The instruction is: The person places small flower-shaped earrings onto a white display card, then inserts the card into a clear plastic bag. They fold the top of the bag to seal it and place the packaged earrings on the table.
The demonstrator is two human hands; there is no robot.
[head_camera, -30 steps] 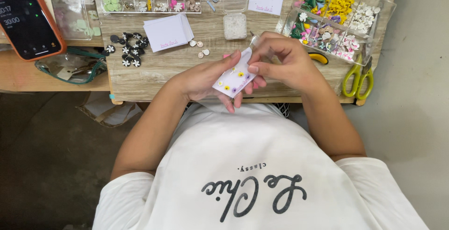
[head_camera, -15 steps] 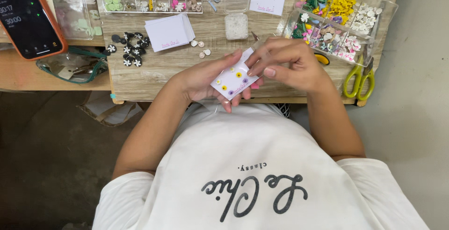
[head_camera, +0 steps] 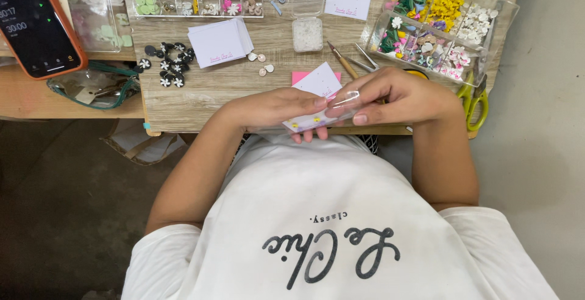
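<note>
Left hand (head_camera: 274, 108) and right hand (head_camera: 399, 96) meet over a white card (head_camera: 311, 119) with yellow studs — above the wooden tabletop (head_camera: 201, 92).

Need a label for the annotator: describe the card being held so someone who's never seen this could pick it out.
Start at the wooden tabletop and go to its near edge, where the left hand and right hand meet. Between them is a small white paper card with tiny yellow flower studs, its right end under a clear plastic sleeve. Unlike the other white cards, which lie flat on the table, this one is in a grip.
</note>
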